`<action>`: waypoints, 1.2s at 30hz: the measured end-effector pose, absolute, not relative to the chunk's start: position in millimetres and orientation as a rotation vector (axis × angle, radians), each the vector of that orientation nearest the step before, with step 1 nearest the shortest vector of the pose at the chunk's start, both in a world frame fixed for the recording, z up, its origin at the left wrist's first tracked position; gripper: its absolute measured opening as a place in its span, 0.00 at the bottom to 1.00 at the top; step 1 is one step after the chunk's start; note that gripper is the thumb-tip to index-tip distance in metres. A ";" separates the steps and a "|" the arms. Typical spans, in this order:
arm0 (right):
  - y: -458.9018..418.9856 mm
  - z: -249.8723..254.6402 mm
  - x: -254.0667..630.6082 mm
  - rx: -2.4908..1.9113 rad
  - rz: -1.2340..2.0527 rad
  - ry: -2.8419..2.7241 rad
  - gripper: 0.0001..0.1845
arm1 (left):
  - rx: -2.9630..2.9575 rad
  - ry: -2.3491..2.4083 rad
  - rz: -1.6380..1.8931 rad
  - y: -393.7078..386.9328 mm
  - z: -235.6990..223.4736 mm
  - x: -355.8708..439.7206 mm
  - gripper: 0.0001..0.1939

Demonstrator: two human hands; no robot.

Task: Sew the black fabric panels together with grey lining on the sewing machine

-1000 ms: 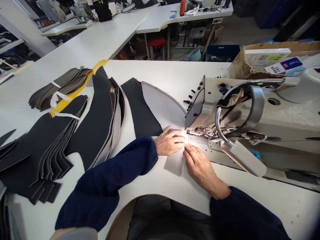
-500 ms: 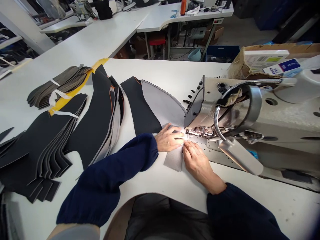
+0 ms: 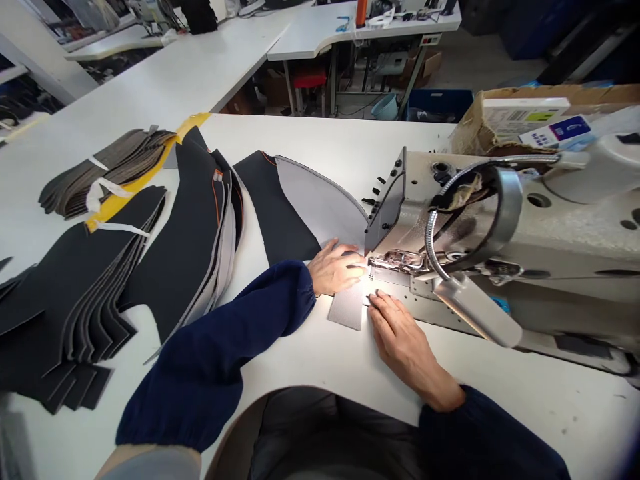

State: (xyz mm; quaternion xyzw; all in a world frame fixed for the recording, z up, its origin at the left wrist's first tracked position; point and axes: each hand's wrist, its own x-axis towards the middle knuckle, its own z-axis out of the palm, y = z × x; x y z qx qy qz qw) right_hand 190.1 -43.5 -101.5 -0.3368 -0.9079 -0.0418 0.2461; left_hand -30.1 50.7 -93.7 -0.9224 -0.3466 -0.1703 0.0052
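Note:
My left hand (image 3: 337,268) lies flat on a fabric panel, its fingertips close to the needle area of a sewing machine (image 3: 565,233). The panel has a light grey section (image 3: 323,200) with a curved, dark-edged seam and a black section (image 3: 277,210). Its narrow grey end (image 3: 346,310) sticks out below my left hand toward me. My right hand (image 3: 404,340) rests on the machine bed's near edge, fingers stretched out and the fingertips just right of the fabric. No object shows in it. A lamp (image 3: 477,310) lights the sewing spot; the needle itself cannot be made out.
Several black cut panels (image 3: 173,247) and a stack of dark pieces (image 3: 107,167) tied with white strips lie to the left, along yellow material (image 3: 145,177). A cardboard box (image 3: 465,130) with small packages stands behind the machine. Another white table (image 3: 350,33) stands farther back.
My right hand has drawn back slightly toward me, off the fabric's edge. The fabric has shifted a little away from me under my left hand. The whole view has moved slightly.

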 end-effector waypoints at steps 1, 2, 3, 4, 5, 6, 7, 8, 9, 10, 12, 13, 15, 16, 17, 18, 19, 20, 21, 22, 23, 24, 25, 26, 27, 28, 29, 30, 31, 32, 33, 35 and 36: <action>-44.2 -101.4 190.1 -0.919 -0.114 -2.474 0.15 | -2.889 -1.096 -0.529 51.8 -93.5 -29.7 0.15; -44.3 -101.7 189.7 -0.916 -0.115 -2.472 0.15 | -2.890 -1.109 -0.520 53.2 -93.1 -29.1 0.15; -44.0 -102.1 189.1 -0.911 -0.117 -2.473 0.15 | -2.890 -1.127 -0.505 54.7 -92.6 -28.4 0.15; -43.5 -102.5 188.4 -0.904 -0.119 -2.475 0.14 | -2.886 -1.154 -0.489 56.4 -92.0 -27.7 0.15; -42.9 -102.9 187.7 -0.899 -0.122 -2.479 0.14 | -2.882 -1.179 -0.475 58.1 -91.4 -27.1 0.15; -42.3 -103.2 187.2 -0.896 -0.123 -2.482 0.14 | -2.876 -1.206 -0.464 59.6 -91.0 -26.4 0.14; -41.7 -103.3 186.9 -0.897 -0.122 -2.486 0.14 | -2.871 -1.227 -0.457 61.1 -90.7 -25.8 0.14; -41.1 -103.2 186.8 -0.901 -0.119 -2.491 0.14 | -2.867 -1.243 -0.454 62.2 -90.6 -25.4 0.14; -40.4 -103.0 186.9 -0.907 -0.114 -2.495 0.14 | -2.864 -1.251 -0.460 63.1 -90.7 -25.0 0.14; -39.8 -102.7 187.1 -0.912 -0.109 -2.499 0.14 | -2.863 -1.252 -0.468 63.7 -91.1 -24.7 0.14; -39.3 -101.5 187.9 -0.917 -0.099 -2.501 0.15 | -2.857 -1.250 -0.490 64.2 -92.2 -24.4 0.14; -39.7 -100.6 188.4 -0.914 -0.097 -2.499 0.16 | -2.853 -1.252 -0.507 64.2 -92.9 -24.4 0.13; -43.2 -98.3 189.7 -0.909 -0.090 -2.484 0.17 | -2.847 -1.265 -0.540 63.9 -94.2 -24.6 0.13; -46.4 -97.1 190.7 -0.913 -0.078 -2.470 0.18 | -2.848 -1.276 -0.551 63.6 -94.7 -24.7 0.13; -50.4 -95.9 192.2 -0.918 -0.057 -2.457 0.19 | -2.853 -1.286 -0.559 63.0 -94.8 -24.8 0.14; -54.8 -95.0 194.0 -0.930 -0.030 -2.444 0.20 | -2.859 -1.296 -0.564 62.0 -94.7 -24.8 0.14; -59.1 -94.3 196.1 -0.948 -0.001 -2.433 0.22 | -2.863 -1.311 -0.570 60.6 -94.1 -24.5 0.14; -62.9 -93.8 198.3 -0.968 0.025 -2.426 0.23 | -2.862 -1.334 -0.579 58.8 -93.1 -23.9 0.15; -65.9 -93.4 200.3 -0.993 0.043 -2.417 0.23 | -2.856 -1.362 -0.591 56.5 -91.7 -22.9 0.18; -67.9 -93.3 201.8 -1.014 0.055 -2.411 0.24 | -2.843 -1.397 -0.600 53.8 -90.1 -21.6 0.21; -68.8 -93.2 202.5 -1.030 0.063 -2.404 0.24 | -2.826 -1.438 -0.606 51.1 -88.2 -19.9 0.23; -68.7 -93.4 202.5 -1.041 0.066 -2.402 0.24 | -2.809 -1.480 -0.606 48.4 -86.4 -18.0 0.23; -67.9 -93.7 201.8 -1.042 0.067 -2.408 0.24 | -2.794 -1.519 -0.602 46.0 -84.7 -16.1 0.22; -66.7 -94.1 200.6 -1.038 0.066 -2.422 0.25 | -2.780 -1.553 -0.599 44.3 -83.4 -14.1 0.20; -65.2 -94.5 199.1 -1.034 0.061 -2.442 0.25 | -2.768 -1.579 -0.600 43.4 -82.5 -12.3 0.18; -63.8 -94.9 197.6 -1.030 0.053 -2.462 0.25 | -2.755 -1.594 -0.605 43.4 -82.0 -10.6 0.16; -62.4 -95.2 196.0 -1.030 0.040 -2.479 0.25 | -2.742 -1.601 -0.616 44.4 -82.0 -9.2 0.14; -61.4 -95.2 194.4 -1.027 0.024 -2.493 0.25 | -2.726 -1.604 -0.631 46.2 -82.3 -8.0 0.12; -60.7 -94.7 192.9 -1.022 0.005 -2.502 0.25 | -2.711 -1.602 -0.650 48.6 -82.7 -7.2 0.11; -60.6 -93.9 191.5 -1.015 -0.017 -2.507 0.25 | -2.699 -1.598 -0.670 51.1 -83.0 -6.9 0.11; -61.2 -92.6 190.3 -1.009 -0.040 -2.511 0.25 | -2.695 -1.591 -0.687 52.9 -82.9 -7.2 0.12; -65.3 -89.4 189.1 -1.003 -0.073 -2.516 0.26 | -2.712 -1.574 -0.701 52.0 -81.4 -11.1 0.12; -69.1 -87.9 189.3 -1.005 -0.077 -2.513 0.26 | -2.725 -1.572 -0.697 47.8 -80.2 -15.2 0.12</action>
